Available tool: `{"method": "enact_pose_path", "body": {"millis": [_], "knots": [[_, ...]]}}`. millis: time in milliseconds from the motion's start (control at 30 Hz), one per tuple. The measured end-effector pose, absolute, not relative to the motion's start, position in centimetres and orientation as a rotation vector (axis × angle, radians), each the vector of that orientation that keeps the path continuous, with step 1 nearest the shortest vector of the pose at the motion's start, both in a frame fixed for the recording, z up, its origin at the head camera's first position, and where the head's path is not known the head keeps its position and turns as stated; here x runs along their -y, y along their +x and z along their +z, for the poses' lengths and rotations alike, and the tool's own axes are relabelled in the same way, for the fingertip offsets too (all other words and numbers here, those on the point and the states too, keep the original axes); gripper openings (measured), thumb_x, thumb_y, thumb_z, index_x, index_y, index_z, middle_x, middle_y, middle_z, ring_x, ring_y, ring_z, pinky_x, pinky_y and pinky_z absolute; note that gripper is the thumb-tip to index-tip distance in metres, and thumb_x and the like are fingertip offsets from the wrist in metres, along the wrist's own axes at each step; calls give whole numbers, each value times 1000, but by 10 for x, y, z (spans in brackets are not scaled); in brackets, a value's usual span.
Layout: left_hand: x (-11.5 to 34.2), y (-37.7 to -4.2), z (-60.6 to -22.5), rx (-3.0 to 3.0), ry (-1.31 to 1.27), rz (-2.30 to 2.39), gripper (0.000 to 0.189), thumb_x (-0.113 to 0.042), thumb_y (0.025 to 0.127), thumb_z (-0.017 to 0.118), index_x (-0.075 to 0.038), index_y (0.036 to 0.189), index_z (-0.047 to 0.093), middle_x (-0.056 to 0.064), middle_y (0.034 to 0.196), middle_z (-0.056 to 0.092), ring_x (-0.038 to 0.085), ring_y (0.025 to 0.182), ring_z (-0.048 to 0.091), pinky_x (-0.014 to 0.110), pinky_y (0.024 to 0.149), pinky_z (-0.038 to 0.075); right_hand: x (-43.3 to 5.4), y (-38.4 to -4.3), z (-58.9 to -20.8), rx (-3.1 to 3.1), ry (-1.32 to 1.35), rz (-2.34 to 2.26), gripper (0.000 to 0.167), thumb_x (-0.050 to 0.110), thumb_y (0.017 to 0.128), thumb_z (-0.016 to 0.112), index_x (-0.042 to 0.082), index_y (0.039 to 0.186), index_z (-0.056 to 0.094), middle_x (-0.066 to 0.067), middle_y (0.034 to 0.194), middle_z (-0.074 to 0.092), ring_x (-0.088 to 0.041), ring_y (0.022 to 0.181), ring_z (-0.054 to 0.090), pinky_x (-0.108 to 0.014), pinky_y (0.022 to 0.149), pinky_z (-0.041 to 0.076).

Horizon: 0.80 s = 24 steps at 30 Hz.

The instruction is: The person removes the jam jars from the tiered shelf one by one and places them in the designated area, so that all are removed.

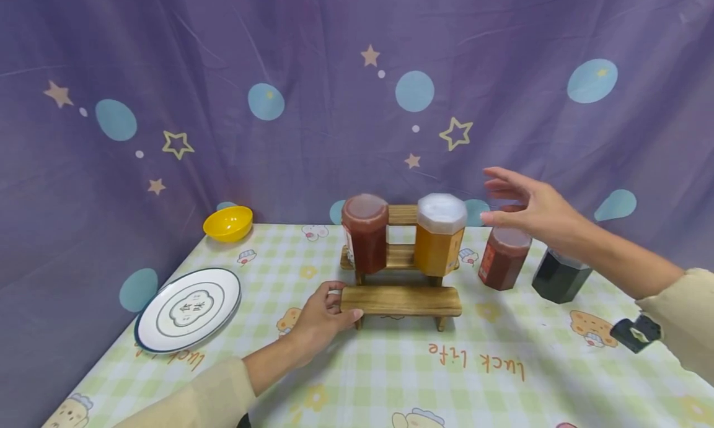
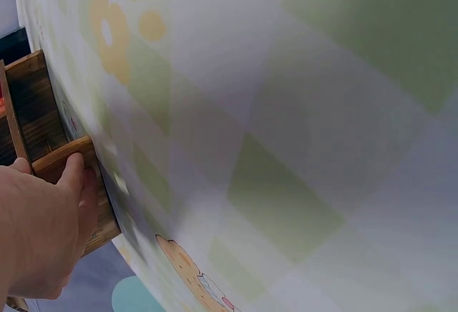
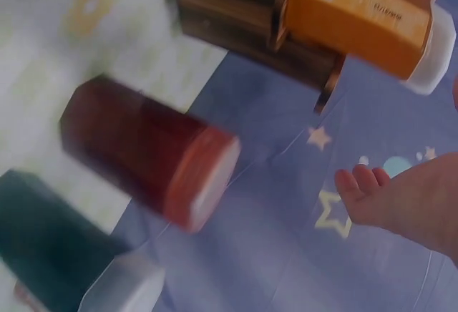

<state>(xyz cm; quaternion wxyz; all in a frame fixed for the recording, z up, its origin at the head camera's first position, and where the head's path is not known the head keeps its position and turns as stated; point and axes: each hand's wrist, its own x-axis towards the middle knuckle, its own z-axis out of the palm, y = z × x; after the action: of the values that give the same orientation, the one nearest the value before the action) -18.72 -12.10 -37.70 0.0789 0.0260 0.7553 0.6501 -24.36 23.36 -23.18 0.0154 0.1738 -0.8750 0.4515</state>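
A small tiered wooden shelf stands on the table. My left hand pinches the left end of its lowest step, thumb on the front edge; the left wrist view shows the fingers at the board. On the middle tier sit a dark red jar and, to its right, an amber jar with a white lid. My right hand is raised, fingers loosely bent and holding nothing. Below it, a second red jar stands on the table, its lid partly overlapped by the hand in the head view.
Right of the second red jar is a dark, nearly black jar, partly behind my right forearm. At the left lie a white plate with a dark rim and a yellow bowl. A purple curtain hangs behind the checked tablecloth.
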Motion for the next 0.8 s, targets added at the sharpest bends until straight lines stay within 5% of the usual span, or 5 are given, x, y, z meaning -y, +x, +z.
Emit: {"method": "enact_pose_path", "body": {"millis": [167,533,800], "knots": [[121,-187,-377,-2254,94,1951,64,-7,87,72,0,138,34,21,123,53,21,87,63,35,83,56,-212,-245,-232,2724,672,1489,84,26,87,74,19,154,23,-12,149,38,-33,135,38,-55,106,35],[124,-189,-378,-2249,111,1934,63,-8,87,71,-1,138,33,19,121,54,21,87,63,34,84,55,-182,-243,-243,2723,697,1546,84,29,81,80,19,150,34,-14,134,52,-29,114,56,-32,83,52],[123,-189,-378,-2247,98,1950,63,-6,87,71,0,137,34,19,119,54,18,85,62,35,85,56,-180,-243,-246,2707,707,1567,78,31,81,79,19,146,38,-12,128,54,-27,112,56,-35,85,51]]}}
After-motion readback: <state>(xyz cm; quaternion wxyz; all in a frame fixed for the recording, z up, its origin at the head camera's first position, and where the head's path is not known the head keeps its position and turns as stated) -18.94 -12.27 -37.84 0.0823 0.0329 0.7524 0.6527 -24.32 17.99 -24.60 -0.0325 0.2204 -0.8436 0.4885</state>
